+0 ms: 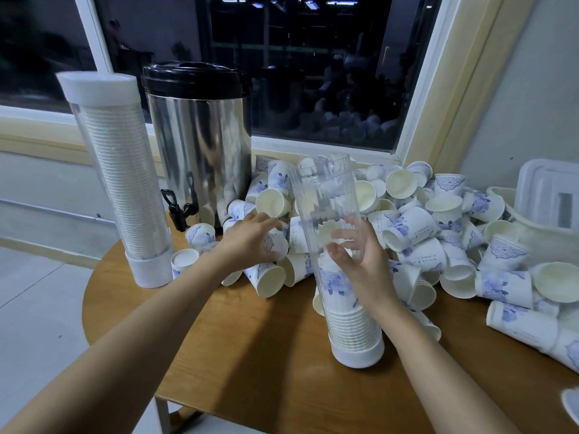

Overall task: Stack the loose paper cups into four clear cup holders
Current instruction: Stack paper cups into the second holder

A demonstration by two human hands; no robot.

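Two hands are working at once. The left hand [247,239] is reaching into the pile of cups [416,220], with its fingers and thumb curling round a loose cup [277,242] near the front edge of the heap. The right hand [366,270] is steadying the open holder [326,198], thumb on the near side and fingers wrapping round the back, showing through the clear wall.

That holder is standing on its white base on the desk [250,339], leaning slightly towards the heap, top uncapped. A nested stack [351,324] is filling only its lower part, so there is plenty of room above.

To do this well, I'd say the cup needs lifting clear without dragging its neighbours off the desk. It should be turned to match the stack, dropped squarely down the mouth and seated snugly. The right hand should be bracing the tube lower and more upright, since a tall, light tube looks easy to tip.

The cups are white paper with blue floral print and cream insides, thin and easily crushed by a hard squeeze.

Over on the left, beside a steel urn [203,145], a full holder [122,183] is standing capped. Only these two holders are in view.
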